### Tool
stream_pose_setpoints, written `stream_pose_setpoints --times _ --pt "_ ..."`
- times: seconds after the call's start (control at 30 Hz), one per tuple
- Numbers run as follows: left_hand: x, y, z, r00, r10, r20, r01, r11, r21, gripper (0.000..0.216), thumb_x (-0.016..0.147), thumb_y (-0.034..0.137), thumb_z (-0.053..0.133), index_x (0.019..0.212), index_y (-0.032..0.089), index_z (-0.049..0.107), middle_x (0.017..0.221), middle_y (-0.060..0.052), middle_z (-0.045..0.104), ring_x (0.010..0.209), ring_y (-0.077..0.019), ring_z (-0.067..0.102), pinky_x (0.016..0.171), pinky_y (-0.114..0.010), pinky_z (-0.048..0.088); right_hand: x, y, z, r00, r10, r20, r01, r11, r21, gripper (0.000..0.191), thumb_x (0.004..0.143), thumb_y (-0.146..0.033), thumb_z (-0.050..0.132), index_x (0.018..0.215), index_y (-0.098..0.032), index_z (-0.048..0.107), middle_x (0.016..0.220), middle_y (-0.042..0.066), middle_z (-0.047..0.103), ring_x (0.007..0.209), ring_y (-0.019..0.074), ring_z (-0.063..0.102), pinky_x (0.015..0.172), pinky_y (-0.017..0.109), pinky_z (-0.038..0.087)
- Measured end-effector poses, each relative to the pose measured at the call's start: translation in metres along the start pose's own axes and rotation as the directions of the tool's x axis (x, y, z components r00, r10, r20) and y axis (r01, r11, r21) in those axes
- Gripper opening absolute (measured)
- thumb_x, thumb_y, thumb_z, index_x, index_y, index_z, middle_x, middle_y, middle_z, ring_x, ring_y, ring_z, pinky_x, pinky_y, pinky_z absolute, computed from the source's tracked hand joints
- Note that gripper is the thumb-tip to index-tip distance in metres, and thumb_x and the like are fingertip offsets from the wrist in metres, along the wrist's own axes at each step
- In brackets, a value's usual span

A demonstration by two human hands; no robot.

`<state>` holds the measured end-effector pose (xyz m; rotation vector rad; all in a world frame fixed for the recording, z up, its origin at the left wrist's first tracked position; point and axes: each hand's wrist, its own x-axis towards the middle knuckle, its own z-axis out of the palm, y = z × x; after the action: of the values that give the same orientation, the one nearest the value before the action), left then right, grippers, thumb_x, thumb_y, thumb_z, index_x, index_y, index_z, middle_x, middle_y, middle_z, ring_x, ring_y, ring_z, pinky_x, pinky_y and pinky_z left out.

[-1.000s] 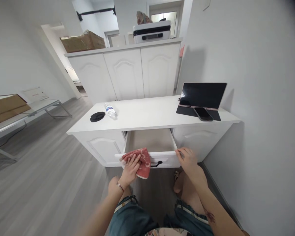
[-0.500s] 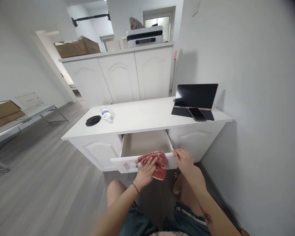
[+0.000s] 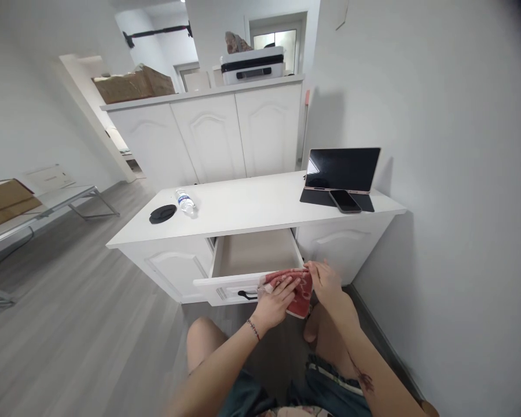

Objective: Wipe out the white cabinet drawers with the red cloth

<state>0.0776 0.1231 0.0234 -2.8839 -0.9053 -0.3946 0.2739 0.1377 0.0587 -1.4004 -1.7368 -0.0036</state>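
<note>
Fingers (image 3: 290, 283) flat on a red cloth (image 3: 301, 289) at the front edge of the open drawer (image 3: 226, 280).
The left hand (image 3: 275, 298) presses the cloth, draped over the right end of the drawer front, its fingers stretched out rather than gripping, likely for even contact with the rim. The right hand (image 3: 326, 282) curls round the drawer's right corner just beside it, seemingly steadying the drawer. A phone (image 3: 344, 201) lies well apart on top.
</note>
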Motion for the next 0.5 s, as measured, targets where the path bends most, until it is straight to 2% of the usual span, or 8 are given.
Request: stream_pose_setpoints --times 0.3,0.4,0.5 --pt "0.019 0.014 0.018 0.992 0.124 -0.002 -0.124 0.992 0.002 0.041 0.089 0.013 0.035 0.127 0.012 0.050 0.146 -0.004 0.038 0.139 -0.0121 0.019 0.113 -0.028 0.021 0.000 -0.001 -0.001 1.000 -0.009 0.022 0.011 0.998 -0.062 0.044 0.097 -0.038 0.027 0.081 -0.020 0.064 0.078 0.007 0.071 0.077 0.0209 0.064 0.096 0.043 0.039" --pt "0.018 0.018 0.022 0.992 0.128 0.020 -0.127 0.991 -0.042 0.040 0.088 0.015 0.038 0.124 0.010 0.052 0.146 -0.006 0.038 0.140 -0.0138 0.017 0.113 -0.030 0.023 0.001 -0.003 -0.001 1.000 -0.022 0.016 0.023 0.996 -0.086 0.043 0.097 -0.039 0.029 0.080 -0.020 0.063 0.077 0.007 0.070 0.075 0.0206 0.064 0.095 0.043 0.039" --pt "0.011 0.025 0.024 0.992 0.096 0.082 -0.080 0.980 -0.181 0.039 0.084 0.018 0.043 0.121 0.012 0.054 0.147 -0.007 0.036 0.140 -0.0154 0.017 0.109 -0.036 0.031 0.000 -0.006 -0.002 0.999 -0.043 0.007 0.044 0.995 -0.094 0.039 0.096 -0.039 0.033 0.083 -0.020 0.063 0.081 0.007 0.070 0.077 0.0206 0.064 0.096 0.045 0.039"
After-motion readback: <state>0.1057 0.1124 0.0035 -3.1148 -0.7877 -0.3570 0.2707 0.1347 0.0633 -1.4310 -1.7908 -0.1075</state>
